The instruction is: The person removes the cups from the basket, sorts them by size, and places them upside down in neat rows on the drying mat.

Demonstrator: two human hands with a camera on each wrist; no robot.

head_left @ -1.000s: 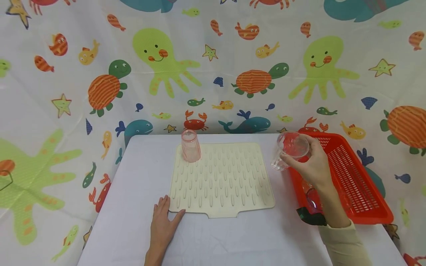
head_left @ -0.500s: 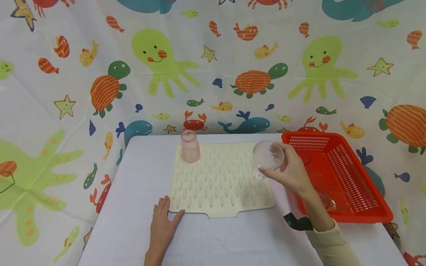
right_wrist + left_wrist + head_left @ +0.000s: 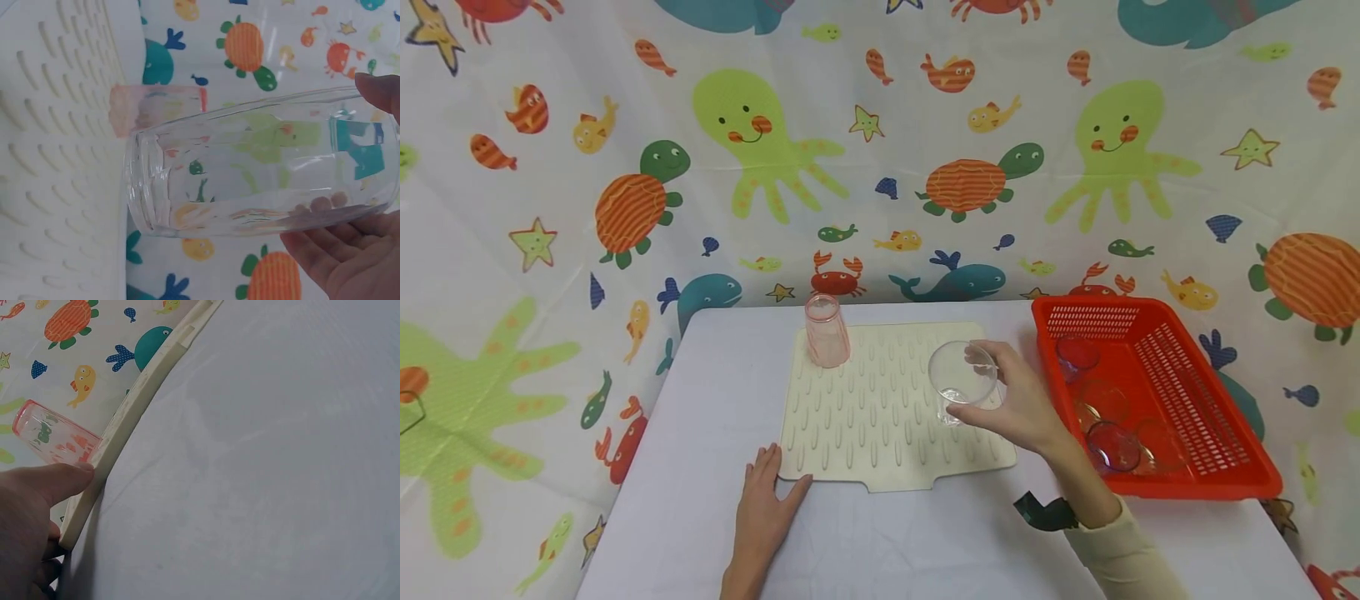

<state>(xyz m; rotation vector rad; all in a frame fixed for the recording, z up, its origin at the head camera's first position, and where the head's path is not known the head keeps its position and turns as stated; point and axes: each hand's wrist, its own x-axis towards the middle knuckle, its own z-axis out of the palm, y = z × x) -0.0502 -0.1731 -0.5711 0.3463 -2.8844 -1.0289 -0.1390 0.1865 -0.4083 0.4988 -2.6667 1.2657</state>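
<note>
One clear glass [image 3: 951, 387], clamped in the right hand [image 3: 1013, 402] above the mat [image 3: 887, 467], could slip, being smooth, or tip on that uneven surface; the left hand [image 3: 763, 510], outstretched at the corner, might shift the mat, toppling the pink glass [image 3: 827, 337].

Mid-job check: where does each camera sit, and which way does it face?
Head: on the person's head, facing forward and down at the mat and basket; left hand and right hand show.
Left wrist: on that wrist, facing the mat's edge and table; part of the left hand shows.
Right wrist: on that wrist, facing the clear glass; right fingers show.
Shared: head and right wrist both show the clear glass.
</note>
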